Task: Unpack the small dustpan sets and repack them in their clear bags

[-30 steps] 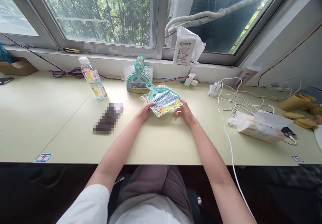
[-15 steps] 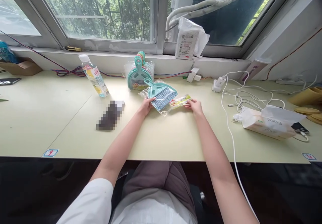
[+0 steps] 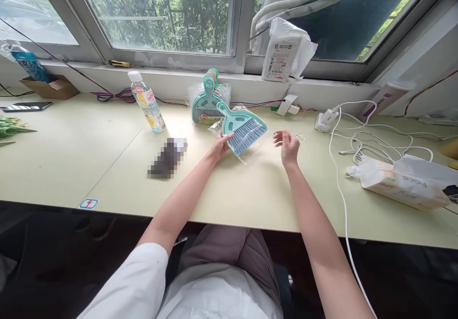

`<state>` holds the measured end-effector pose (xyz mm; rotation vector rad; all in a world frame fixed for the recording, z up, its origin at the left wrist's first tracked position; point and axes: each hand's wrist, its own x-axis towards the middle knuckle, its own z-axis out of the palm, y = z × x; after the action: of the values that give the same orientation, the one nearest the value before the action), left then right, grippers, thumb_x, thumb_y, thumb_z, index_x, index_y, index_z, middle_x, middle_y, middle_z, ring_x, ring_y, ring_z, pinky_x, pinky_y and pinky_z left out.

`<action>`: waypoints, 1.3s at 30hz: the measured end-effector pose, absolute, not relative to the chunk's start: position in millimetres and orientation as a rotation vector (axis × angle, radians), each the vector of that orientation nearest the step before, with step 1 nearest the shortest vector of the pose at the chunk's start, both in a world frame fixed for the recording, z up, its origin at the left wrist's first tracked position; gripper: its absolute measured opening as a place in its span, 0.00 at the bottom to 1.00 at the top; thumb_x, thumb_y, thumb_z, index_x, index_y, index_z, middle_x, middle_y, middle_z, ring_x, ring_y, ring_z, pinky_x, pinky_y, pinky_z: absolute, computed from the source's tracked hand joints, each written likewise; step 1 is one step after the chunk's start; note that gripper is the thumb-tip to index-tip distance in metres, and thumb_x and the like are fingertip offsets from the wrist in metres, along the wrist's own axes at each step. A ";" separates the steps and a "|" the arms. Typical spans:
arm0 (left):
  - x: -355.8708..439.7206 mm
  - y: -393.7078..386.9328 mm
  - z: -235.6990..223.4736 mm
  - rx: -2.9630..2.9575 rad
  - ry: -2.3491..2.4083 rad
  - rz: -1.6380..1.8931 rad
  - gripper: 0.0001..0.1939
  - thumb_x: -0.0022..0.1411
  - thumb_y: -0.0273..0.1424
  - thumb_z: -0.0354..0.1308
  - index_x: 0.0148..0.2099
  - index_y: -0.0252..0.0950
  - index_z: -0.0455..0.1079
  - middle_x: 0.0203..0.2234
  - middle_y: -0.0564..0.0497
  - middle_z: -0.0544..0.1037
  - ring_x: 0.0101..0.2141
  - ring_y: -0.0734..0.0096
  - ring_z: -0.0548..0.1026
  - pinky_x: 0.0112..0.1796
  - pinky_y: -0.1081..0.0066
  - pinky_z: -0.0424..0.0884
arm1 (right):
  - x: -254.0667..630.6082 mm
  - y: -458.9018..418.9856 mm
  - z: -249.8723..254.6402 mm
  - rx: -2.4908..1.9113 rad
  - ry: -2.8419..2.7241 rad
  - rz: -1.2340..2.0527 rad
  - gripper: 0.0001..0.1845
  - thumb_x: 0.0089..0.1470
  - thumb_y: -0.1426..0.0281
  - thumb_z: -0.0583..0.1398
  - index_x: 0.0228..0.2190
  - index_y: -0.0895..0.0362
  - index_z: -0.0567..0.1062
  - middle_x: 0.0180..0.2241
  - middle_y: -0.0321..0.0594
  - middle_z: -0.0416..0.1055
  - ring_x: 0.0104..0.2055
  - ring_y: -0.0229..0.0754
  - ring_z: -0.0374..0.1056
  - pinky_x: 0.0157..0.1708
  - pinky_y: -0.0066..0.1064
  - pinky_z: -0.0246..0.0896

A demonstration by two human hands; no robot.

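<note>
A teal mini dustpan and brush set [image 3: 246, 130], partly in a clear plastic bag, is tilted over the table with its bristles toward me. My left hand [image 3: 221, 148] is closed on its left edge, thumb on top. To the right, my right hand [image 3: 289, 147] is raised just above the table, fingers loosely bent and apart, with nothing visible in them. Just behind it, a small part of the yellow printed label card [image 3: 299, 137] shows on the table; my hand hides the rest. Several more bagged dustpan sets [image 3: 207, 104] stand stacked against the wall.
A drink bottle [image 3: 148, 103] and a blurred-out dark item [image 3: 167, 159] are on the left. A tissue pack [image 3: 400, 180], white cables [image 3: 379, 140] and a plug adapter [image 3: 324, 120] lie right. A phone [image 3: 28, 106] and green leaves [image 3: 12, 127] are far left.
My right hand has let go of the label card, which now lies behind it. My left hand still holds the dustpan set. The view has turned slightly left.
</note>
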<state>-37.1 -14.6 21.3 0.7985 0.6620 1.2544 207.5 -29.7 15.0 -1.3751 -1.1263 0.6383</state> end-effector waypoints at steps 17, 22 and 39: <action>-41.8 -11.3 10.3 0.891 0.451 1.057 0.23 0.61 0.31 0.57 0.58 0.43 0.65 0.49 0.51 0.75 0.49 0.64 0.73 0.53 0.60 0.67 | 183.5 -30.3 7.5 -0.966 -1.005 1.388 0.13 0.52 0.62 0.63 0.37 0.56 0.72 0.37 0.40 0.77 0.41 0.37 0.75 0.51 0.32 0.68; -41.1 -2.0 5.3 0.943 0.577 0.878 0.22 0.65 0.46 0.49 0.53 0.38 0.69 0.45 0.45 0.77 0.47 0.61 0.74 0.49 0.57 0.69 | 177.9 -29.8 4.2 -1.051 -0.859 1.236 0.13 0.46 0.69 0.67 0.35 0.55 0.71 0.32 0.35 0.76 0.34 0.36 0.74 0.46 0.33 0.72; -71.3 14.6 19.5 0.713 1.302 1.636 0.27 0.56 0.25 0.60 0.55 0.38 0.55 0.42 0.47 0.73 0.42 0.70 0.74 0.45 0.66 0.71 | 254.3 -18.0 13.1 -0.992 -0.571 1.049 0.14 0.43 0.75 0.64 0.35 0.58 0.71 0.29 0.34 0.75 0.30 0.33 0.73 0.36 0.27 0.72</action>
<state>-71.3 14.6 19.5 0.7130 1.3018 1.6362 254.3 -18.0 13.1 -0.9921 -0.5712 1.0489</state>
